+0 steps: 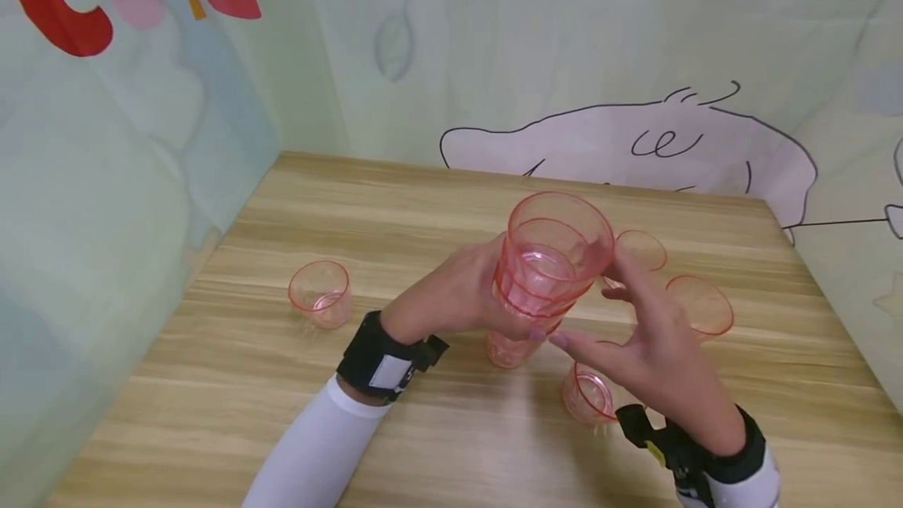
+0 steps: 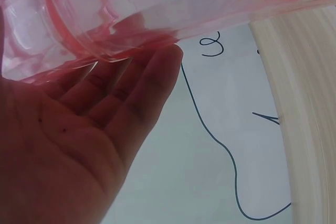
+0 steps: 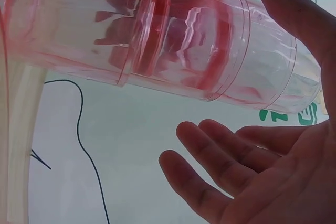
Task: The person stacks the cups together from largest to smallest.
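A stack of clear pink cups (image 1: 539, 288) is tilted over the middle of the table, mouths up. My left hand (image 1: 469, 288) grips the stack from its left side, fingers behind it and thumb across the front. In the left wrist view, the fingers (image 2: 142, 90) curl against the ridged pink wall. On the other side is my right hand (image 1: 656, 335), fingers spread and thumb tip close to the left thumb. The right wrist view shows a gap between its fingers (image 3: 210, 166) and the nested cups (image 3: 189, 45).
A single pink cup (image 1: 339, 308) stands at the left of the wooden table (image 1: 212, 382). Several more are at the right: a far cup (image 1: 645, 249), one beside it (image 1: 705, 308), and a nearer cup (image 1: 585, 398) partly behind the right hand. Printed curtains (image 1: 494, 38) border the table.
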{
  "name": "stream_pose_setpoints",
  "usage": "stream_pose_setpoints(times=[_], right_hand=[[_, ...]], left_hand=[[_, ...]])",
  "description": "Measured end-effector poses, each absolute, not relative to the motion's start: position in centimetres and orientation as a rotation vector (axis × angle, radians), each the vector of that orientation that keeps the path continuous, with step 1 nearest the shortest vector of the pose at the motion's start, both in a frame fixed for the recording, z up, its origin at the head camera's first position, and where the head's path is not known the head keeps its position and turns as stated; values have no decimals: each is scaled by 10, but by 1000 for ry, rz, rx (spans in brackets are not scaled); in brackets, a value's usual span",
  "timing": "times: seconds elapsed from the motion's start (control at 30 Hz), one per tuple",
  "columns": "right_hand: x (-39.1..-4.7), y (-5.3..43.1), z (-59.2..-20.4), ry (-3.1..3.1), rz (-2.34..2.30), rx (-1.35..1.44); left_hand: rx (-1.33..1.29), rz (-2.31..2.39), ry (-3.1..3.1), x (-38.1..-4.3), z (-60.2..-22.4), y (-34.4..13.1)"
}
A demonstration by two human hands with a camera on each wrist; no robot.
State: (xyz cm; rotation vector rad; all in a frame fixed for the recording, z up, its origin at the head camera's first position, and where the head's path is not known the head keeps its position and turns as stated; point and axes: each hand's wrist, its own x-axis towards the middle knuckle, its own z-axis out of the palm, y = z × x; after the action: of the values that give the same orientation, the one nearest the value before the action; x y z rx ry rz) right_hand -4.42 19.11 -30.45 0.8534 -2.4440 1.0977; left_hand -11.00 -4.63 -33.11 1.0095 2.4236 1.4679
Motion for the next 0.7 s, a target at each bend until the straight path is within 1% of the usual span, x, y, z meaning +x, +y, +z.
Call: stream_pose_setpoints(times=[0.27, 0.7], right_hand=[[-41, 194, -314, -2502, 1115, 828], [-39, 201, -330, -2494, 1045, 882]], left_hand=[[997, 1469, 2430, -108, -332, -47], [1018, 1464, 2438, -110, -332, -46]])
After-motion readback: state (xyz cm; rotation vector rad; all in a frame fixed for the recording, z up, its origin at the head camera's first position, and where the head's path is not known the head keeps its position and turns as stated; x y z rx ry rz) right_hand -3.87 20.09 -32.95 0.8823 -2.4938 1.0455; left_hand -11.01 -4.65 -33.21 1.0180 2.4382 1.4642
